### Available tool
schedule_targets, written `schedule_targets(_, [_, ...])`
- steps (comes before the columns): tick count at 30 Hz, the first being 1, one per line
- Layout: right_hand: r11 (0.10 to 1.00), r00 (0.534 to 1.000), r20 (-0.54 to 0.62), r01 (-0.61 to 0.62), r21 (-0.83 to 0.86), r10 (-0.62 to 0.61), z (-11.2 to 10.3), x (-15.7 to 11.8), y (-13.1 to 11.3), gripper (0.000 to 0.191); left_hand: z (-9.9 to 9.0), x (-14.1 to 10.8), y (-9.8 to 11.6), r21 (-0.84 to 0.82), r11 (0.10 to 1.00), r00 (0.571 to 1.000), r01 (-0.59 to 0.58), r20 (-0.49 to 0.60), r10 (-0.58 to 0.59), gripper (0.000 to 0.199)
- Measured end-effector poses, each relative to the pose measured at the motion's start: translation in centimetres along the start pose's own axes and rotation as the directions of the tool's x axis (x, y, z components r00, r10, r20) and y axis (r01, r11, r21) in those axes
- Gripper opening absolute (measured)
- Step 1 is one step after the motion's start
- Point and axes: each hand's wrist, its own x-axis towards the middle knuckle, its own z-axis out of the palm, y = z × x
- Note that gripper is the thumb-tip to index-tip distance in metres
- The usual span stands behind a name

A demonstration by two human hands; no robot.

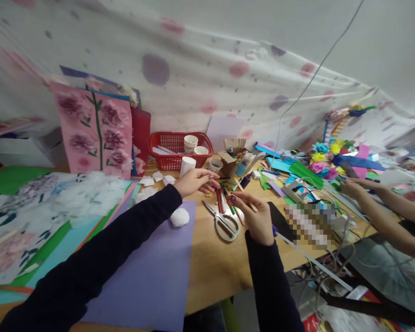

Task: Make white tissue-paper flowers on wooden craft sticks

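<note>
My left hand is raised over the table with its fingers stretched to the right, and nothing shows in it. A thin wooden craft stick is pinched in the fingers of my right hand. Between and below my hands, scissors with pale handles lie on the wooden table. Just behind them is a red tube or pen. A round white wad rests on the purple paper sheet under my left arm, with several small white pieces beyond.
A red basket with paper cups stands at the back, beside a white roll or cup. Leftward are a pink flower picture and coloured sheets. On the right are a power strip with cables and another person's hands.
</note>
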Motion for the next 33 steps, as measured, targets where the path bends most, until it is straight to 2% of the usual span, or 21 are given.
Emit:
schedule_targets(2, [1.0, 1.0, 0.018, 0.009, 0.015, -0.009, -0.4, 0.2, -0.5, 0.023, -0.3, -0.3, -1.1, 0.041, 0.999, 0.999, 0.017, 0.043, -0.018, 0.024])
schedule_targets(6, [0.999, 0.998, 0.056, 0.022, 0.035, -0.024, 0.4, 0.5, -1.0, 0.024, 1.8, -0.5, -3.5, 0.03, 0.999, 0.98, 0.011, 0.2, -0.017, 0.069])
schedule_targets(8, [0.999, 0.998, 0.05, 0.036, 0.006, -0.036, 0.9, 0.6, -1.1, 0.025, 3.1, -0.4, -4.4, -0.045, 0.999, 0.961, 0.027, 0.275, -0.014, 0.068])
schedule_targets(10, [0.999, 0.999, 0.035, 0.042, -0.015, -0.042, 1.0, 0.7, -1.1, 0.026, 3.8, -0.4, -4.9, -0.076, 0.995, 0.953, 0.07, 0.301, -0.044, 0.045])
schedule_targets(11, [0.999, 0.999, 0.032, 0.036, -0.006, -0.036, 1.0, 0.7, -1.2, 0.026, 3.9, -0.6, -5.0, -0.086, 0.992, 0.956, 0.09, 0.286, -0.062, 0.035])
schedule_targets(13, [0.999, 0.999, 0.041, 0.006, 0.052, -0.009, 0.9, 0.5, -1.3, 0.026, 3.4, -1.0, -4.9, -0.144, 0.984, 0.979, 0.107, 0.19, -0.079, 0.025])
schedule_targets(15, [0.992, 0.997, 0.068, -0.04, 0.124, 0.032, 0.8, 0.1, -1.3, 0.028, 2.4, -1.7, -4.6, -0.252, 0.965, 0.997, 0.069, 0.047, -0.059, 0.022])
schedule_targets(17, [0.978, 0.99, 0.114, -0.097, 0.187, 0.077, 1.0, -0.3, -1.3, 0.029, 1.6, -2.5, -4.3, -0.357, 0.934, 0.998, 0.0, -0.062, -0.024, 0.02])
schedule_targets(21, [0.935, 0.963, 0.242, -0.19, 0.301, 0.118, 1.9, -1.2, -0.6, 0.033, 1.3, -4.3, -4.0, -0.439, 0.897, 0.996, -0.053, -0.09, 0.015, 0.022])
schedule_targets(23, [0.918, 0.945, 0.304, -0.221, 0.33, 0.118, 2.5, -1.6, -0.2, 0.035, 1.7, -5.1, -4.0, -0.378, 0.924, 0.997, -0.063, -0.073, 0.038, 0.025])
schedule_targets(25, [0.914, 0.934, 0.34, -0.229, 0.335, 0.11, 3.0, -2.1, 0.0, 0.034, 2.2, -5.6, -4.0, -0.247, 0.963, 0.993, -0.106, -0.082, 0.088, 0.025])
schedule_targets(28, [0.919, 0.933, 0.34, -0.23, 0.32, 0.115, 3.1, -2.6, -0.1, 0.032, 2.4, -6.3, -3.8, -0.044, 0.98, 0.966, -0.195, -0.182, 0.184, 0.023])
schedule_targets(30, [0.911, 0.935, 0.322, -0.256, 0.323, 0.149, 2.6, -2.8, -0.2, 0.032, 1.9, -6.7, -3.2, -0.004, 0.976, 0.941, -0.218, -0.265, 0.209, 0.025])
schedule_targets(33, [0.882, 0.945, 0.271, -0.279, 0.38, 0.183, 1.6, -2.9, -0.3, 0.032, 0.5, -7.5, -2.2, -0.04, 0.972, 0.904, -0.233, -0.377, 0.201, 0.028])
